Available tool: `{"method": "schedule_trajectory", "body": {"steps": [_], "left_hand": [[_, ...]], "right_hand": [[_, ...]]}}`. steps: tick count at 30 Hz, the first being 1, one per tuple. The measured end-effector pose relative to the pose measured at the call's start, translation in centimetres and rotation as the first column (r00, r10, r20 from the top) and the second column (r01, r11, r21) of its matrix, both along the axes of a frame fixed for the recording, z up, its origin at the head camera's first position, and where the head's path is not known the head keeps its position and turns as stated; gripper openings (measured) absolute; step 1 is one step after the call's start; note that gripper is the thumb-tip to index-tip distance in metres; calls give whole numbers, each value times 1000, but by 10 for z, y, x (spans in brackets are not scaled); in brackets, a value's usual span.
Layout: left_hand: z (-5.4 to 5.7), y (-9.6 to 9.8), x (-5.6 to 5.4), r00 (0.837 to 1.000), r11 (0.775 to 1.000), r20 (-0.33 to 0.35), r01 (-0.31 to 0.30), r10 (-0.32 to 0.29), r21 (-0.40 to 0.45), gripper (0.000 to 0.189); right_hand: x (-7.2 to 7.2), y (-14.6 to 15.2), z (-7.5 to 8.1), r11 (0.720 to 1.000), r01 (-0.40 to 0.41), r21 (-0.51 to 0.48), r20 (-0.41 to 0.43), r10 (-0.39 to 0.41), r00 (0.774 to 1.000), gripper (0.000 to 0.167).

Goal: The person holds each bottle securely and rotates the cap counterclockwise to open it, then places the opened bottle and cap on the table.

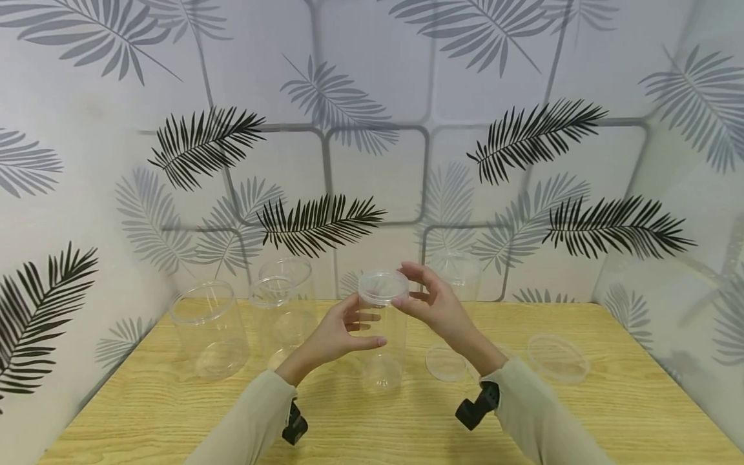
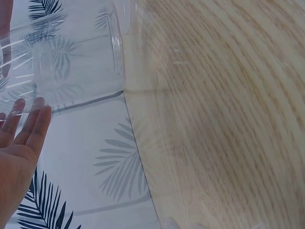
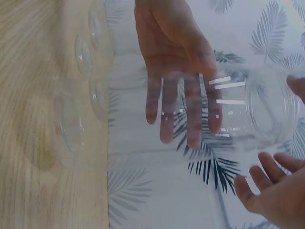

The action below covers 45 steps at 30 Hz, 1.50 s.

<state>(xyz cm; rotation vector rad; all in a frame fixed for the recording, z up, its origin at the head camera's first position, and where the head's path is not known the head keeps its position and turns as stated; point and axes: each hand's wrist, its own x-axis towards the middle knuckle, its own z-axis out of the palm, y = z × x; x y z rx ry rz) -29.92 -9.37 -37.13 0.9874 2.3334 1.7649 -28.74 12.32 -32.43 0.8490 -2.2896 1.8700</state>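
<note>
A tall clear plastic jar (image 1: 385, 371) stands upright on the wooden table between the two hands, with a clear round lid (image 1: 383, 282) on its mouth. My right hand (image 1: 433, 302) pinches the lid's edge, thumb at the near side and fingers at the far side. Lower down, my left hand (image 1: 340, 332) spreads around the jar wall, its thumb in front and straight fingers behind. Those long fingers (image 3: 193, 119) show through the clear wall in the right wrist view. In the left wrist view, the left fingertips (image 2: 40, 112) are right at the jar wall.
Lidless clear jars stand at the left, one nearer (image 1: 215, 352) and two overlapping ones (image 1: 285, 323) behind. Another clear jar (image 1: 462, 274) stands behind my right hand. Flat clear lids lie to the right, one by the jar (image 1: 444, 363) and one farther off (image 1: 558, 358). A patterned wall rises behind.
</note>
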Motion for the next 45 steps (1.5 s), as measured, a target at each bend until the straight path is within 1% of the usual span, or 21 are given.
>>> {"method": "schedule_trajectory", "body": {"steps": [3, 6, 8, 11, 13, 15, 17, 19, 21, 23, 25, 27, 31, 34, 39, 42, 45], "left_hand": [[0, 0, 1, 1000, 1000, 6, -15, 15, -4, 73], [0, 1, 1, 1000, 1000, 12, -22, 22, -5, 73], [6, 1, 6, 1000, 1000, 15, -23, 23, -7, 72], [6, 2, 6, 1000, 1000, 11, -27, 27, -11, 72], [6, 2, 6, 1000, 1000, 5, -26, 26, -17, 72], [0, 2, 0, 1000, 1000, -2, -22, 22, -18, 72], [-1, 2, 0, 1000, 1000, -5, -14, 14, -16, 73], [-2, 1, -1, 1000, 1000, -11, -5, 5, -14, 73], [-2, 1, -1, 1000, 1000, -17, 4, -5, -11, 74], [-2, 1, -1, 1000, 1000, -18, 10, -10, -11, 75], [-2, 1, -1, 1000, 1000, -15, 16, -16, -13, 75], [-2, 1, -1, 1000, 1000, -10, 19, -19, -16, 75], [-2, 1, -2, 999, 999, -6, 32, -32, -17, 75], [-2, 1, -2, 999, 999, 0, 38, -38, -18, 75], [-1, 2, -1, 999, 999, 1, 32, -32, -20, 76], [0, 2, 0, 1000, 1000, -1, 29, -29, -9, 77], [0, 2, 0, 1000, 1000, 1, 26, -26, -1, 77]], "right_hand": [[5, -5, -1, 992, 118, 36, -54, -116, 992, 64], [9, -9, -2, 983, 179, 41, -79, -176, 981, 65], [11, -10, -3, 980, 194, 35, -82, -190, 978, 64], [12, -12, -4, 980, 200, 22, -86, -197, 977, 62], [11, -12, -4, 980, 197, 18, -85, -195, 977, 60], [10, -12, -4, 982, 190, 23, -85, -187, 979, 59], [9, -10, -4, 986, 166, 31, -69, -164, 984, 60], [7, -7, -3, 992, 118, 37, -47, -116, 992, 60], [4, -3, -3, 999, 40, 24, -10, -39, 999, 60], [0, 1, -3, 999, -50, -6, 32, 50, 998, 60], [-5, 4, -3, 991, -132, -37, 58, 134, 989, 59], [-9, 7, -4, 977, -203, -68, 71, 208, 976, 59], [-16, 11, -4, 949, -297, -108, 83, 307, 948, 57], [-17, 12, -4, 939, -324, -112, 89, 334, 938, 58], [-16, 12, -3, 937, -330, -114, 89, 340, 936, 61], [-13, 11, -3, 945, -306, -117, 92, 317, 944, 62], [-9, 9, -3, 962, -249, -116, 72, 258, 963, 63]]}}
